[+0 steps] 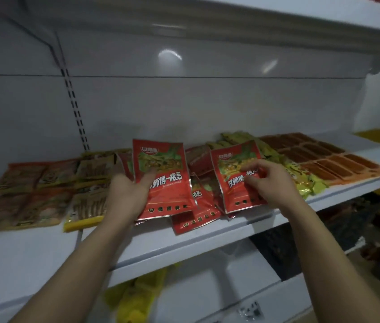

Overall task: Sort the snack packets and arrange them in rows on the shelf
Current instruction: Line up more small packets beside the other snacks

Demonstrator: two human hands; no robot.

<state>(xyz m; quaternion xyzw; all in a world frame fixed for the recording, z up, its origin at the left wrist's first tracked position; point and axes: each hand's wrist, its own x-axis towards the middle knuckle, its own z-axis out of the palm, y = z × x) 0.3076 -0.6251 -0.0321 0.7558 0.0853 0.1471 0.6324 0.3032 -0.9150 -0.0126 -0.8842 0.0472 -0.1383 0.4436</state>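
On the white shelf lies a loose heap of red snack packets. My left hand holds one red packet tilted up, thumb across its front. My right hand pinches a second red packet by its right edge, fingers curled over its face. Both packets stand above the heap. Orange and tan packets lie flat in rows at the left. Yellow-green packets are piled right of the red ones. Brown packets sit in rows at the far right.
A yellow-edged packet lies just left of my left hand. The white back panel and an upper shelf close in the space. Yellow packets lie on the shelf below. Dark goods fill the lower right.
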